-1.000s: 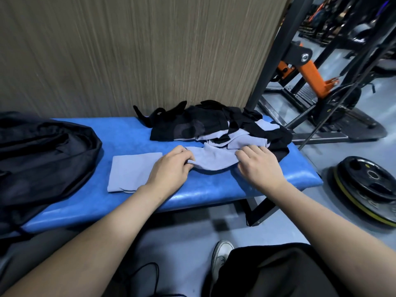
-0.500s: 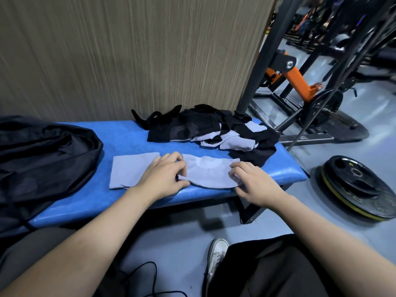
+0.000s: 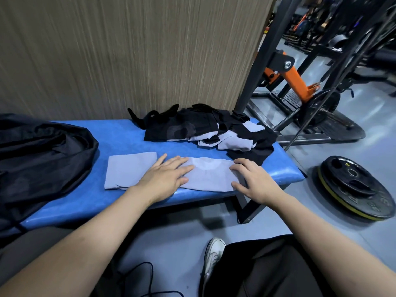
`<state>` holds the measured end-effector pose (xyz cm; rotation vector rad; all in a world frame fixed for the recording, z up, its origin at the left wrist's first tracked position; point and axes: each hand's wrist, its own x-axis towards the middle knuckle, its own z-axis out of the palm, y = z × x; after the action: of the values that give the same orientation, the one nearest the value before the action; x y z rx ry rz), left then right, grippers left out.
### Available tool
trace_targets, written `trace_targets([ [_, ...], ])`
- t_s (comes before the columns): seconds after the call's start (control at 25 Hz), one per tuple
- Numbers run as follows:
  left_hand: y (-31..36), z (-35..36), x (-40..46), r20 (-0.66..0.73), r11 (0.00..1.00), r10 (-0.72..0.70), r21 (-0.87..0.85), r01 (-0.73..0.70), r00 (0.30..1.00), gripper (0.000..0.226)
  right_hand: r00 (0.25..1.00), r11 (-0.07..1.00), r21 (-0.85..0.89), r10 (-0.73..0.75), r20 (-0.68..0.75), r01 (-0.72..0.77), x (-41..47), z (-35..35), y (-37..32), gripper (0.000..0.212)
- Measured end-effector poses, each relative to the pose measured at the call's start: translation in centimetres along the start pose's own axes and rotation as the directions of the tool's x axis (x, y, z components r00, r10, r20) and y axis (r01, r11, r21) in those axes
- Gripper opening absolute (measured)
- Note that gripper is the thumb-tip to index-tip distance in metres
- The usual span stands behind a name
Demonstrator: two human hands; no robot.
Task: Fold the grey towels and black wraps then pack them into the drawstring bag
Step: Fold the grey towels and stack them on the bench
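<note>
A grey towel [image 3: 211, 175] lies spread flat near the front edge of the blue bench [image 3: 120, 133]. My left hand [image 3: 166, 177] rests flat on its left end with fingers straight. My right hand [image 3: 252, 180] presses its right end, fingers slightly bent on the cloth. A folded grey towel [image 3: 128, 170] lies just left of it. Behind, a heap of black wraps [image 3: 188, 126] mixed with more grey towels [image 3: 235, 142] sits at the bench's right end. The black drawstring bag [image 3: 40, 155] slumps on the bench's left end.
A wood-grain wall [image 3: 128, 54] backs the bench. A black rack upright [image 3: 257, 54] with an orange arm [image 3: 293, 77] stands to the right. A weight plate [image 3: 353, 185] lies on the grey floor. My white shoe [image 3: 214, 251] and a black cable [image 3: 143, 275] are below.
I pulled one grey towel out of the heap toward the front edge and laid it flat. Both hands went from pinching it to lying on its ends.
</note>
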<state>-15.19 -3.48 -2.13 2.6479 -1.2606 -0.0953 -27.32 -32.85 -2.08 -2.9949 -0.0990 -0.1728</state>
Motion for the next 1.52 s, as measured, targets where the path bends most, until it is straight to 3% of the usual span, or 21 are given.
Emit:
trace_targets([
  [0.08,-0.3,0.0,0.0,0.07,1.0,-0.018,0.014,0.017,0.997,0.051,1.0,1.0,0.015,0.007,0.011,-0.007,-0.1,0.1,0.3,0.054],
  [0.24,-0.1,-0.5,-0.2,0.068,1.0,-0.031,0.003,0.031,0.997,0.051,0.999,0.999,0.039,0.036,0.006,-0.036,-0.4,-0.7,0.9,0.064],
  [0.36,-0.1,-0.6,-0.3,0.079,0.999,-0.04,-0.03,0.043,0.996,0.05,0.997,0.998,-0.039,0.051,0.053,-0.049,-0.6,-1.0,1.0,0.075],
  [0.48,-0.1,-0.7,-0.3,0.083,0.997,-0.042,-0.058,0.047,0.996,0.049,0.999,0.999,-0.028,0.034,0.021,-0.033,-0.3,-0.6,0.6,0.064],
  [0.68,-0.1,-0.7,-0.5,0.086,0.996,-0.039,-0.08,0.046,0.996,0.05,0.992,0.957,0.268,0.125,-0.02,-0.115,-0.5,-1.2,0.0,0.038],
  [0.8,0.1,-0.5,-0.5,0.014,0.996,-0.057,-0.07,0.057,0.998,0.048,0.977,0.892,0.411,0.212,-0.011,-0.189,-0.2,-1.4,-0.5,0.043],
  [0.92,0.2,-0.7,-0.6,-0.098,0.993,-0.113,-0.039,0.11,0.989,0.046,0.977,0.902,0.381,0.21,0.022,-0.203,0.4,-0.9,-0.8,0.05],
  [1.16,-0.1,-1.0,-0.7,-0.176,0.99,-0.144,-0.038,0.139,0.974,0.036,0.952,0.865,0.456,0.286,-0.109,-0.208,0.5,-2.0,-1.5,0.025],
  [1.36,0.2,-1.1,-0.4,-0.158,0.993,-0.107,-0.063,0.099,0.981,0.033,0.918,0.844,0.458,0.374,-0.131,-0.278,-0.5,-2.5,-1.0,0.038],
  [1.52,0.6,-0.9,-0.3,-0.138,0.993,-0.093,-0.091,0.081,0.986,0.034,0.943,0.889,0.439,0.247,-0.222,-0.129,0.3,-2.8,-2.9,0.034],
])
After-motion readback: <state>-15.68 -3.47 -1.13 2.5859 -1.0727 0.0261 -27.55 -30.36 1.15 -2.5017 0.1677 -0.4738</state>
